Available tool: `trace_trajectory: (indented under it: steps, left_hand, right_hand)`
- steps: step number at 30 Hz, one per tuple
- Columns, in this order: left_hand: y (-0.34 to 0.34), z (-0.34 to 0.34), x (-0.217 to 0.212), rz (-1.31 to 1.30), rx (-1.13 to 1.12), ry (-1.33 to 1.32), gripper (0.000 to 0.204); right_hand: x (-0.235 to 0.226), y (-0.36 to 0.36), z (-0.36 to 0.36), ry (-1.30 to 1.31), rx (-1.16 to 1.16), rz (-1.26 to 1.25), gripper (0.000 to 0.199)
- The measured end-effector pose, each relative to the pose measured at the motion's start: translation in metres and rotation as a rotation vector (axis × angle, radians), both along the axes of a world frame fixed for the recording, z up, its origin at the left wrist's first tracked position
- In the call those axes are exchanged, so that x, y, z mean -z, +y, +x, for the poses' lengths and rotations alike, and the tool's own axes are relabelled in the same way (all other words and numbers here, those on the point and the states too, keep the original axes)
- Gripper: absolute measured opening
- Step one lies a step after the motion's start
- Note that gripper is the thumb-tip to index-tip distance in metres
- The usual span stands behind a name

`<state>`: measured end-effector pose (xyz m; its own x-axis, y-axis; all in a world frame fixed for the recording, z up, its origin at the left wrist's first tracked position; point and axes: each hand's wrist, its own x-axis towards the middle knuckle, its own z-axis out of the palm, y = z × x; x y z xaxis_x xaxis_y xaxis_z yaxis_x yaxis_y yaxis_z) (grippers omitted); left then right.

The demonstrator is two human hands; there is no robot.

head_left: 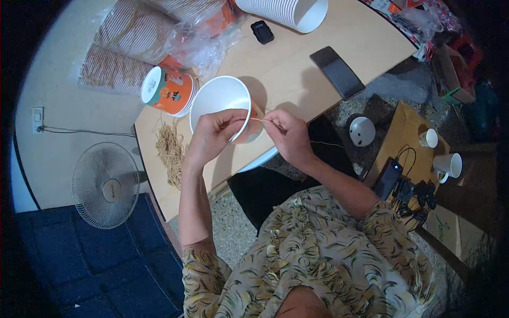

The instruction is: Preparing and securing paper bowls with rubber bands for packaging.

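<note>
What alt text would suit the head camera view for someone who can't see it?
A person's left hand and right hand hold a thin string by a large white-lined paper cup. On the wooden table are stacked orange cups, tangled strings and a dark phone.

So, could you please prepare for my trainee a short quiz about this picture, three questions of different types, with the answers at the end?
1. What stretches between the left hand and the right hand?
2. True or false: the black phone lies on the table.
3. Which hand is nearer the fan? A) right; B) left.

Key: 1. A thin pale string. 2. True. 3. B.
</note>
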<state>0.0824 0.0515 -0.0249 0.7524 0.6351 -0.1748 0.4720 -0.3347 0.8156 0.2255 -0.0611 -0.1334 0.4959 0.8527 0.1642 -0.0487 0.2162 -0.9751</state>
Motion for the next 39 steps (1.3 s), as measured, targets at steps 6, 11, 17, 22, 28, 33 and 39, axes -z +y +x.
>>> trace_trajectory:
  steps: [6, 11, 17, 22, 28, 33, 39]
  left_hand:
    - [0.005, 0.003, 0.003, 0.067, 0.002, 0.010, 0.019]
    - [0.008, 0.000, 0.012, 0.118, 0.008, 0.005, 0.014]
    - [0.009, -0.008, 0.013, 0.102, 0.008, -0.030, 0.012]
    - [0.005, -0.004, 0.006, -0.159, -0.005, -0.197, 0.018]
    - [0.008, -0.004, -0.001, -0.056, 0.103, -0.055, 0.026]
    - [0.014, -0.008, 0.001, 0.023, 0.091, -0.008, 0.022]
    - [-0.024, -0.002, -0.026, 0.240, -0.050, -0.162, 0.025]
  right_hand:
    - [0.004, 0.006, -0.001, 0.011, -0.029, 0.000, 0.010]
    - [0.003, 0.010, -0.002, -0.039, -0.044, 0.010, 0.012]
    - [-0.004, 0.010, -0.002, -0.072, -0.117, 0.007, 0.005]
    - [-0.005, 0.008, -0.002, -0.130, -0.044, -0.017, 0.005]
    - [-0.010, -0.002, -0.003, -0.227, 0.007, -0.054, 0.006]
    - [-0.005, 0.000, -0.004, -0.273, 0.032, -0.015, 0.012]
    - [-0.026, -0.022, 0.012, 0.007, -0.111, 0.030, 0.013]
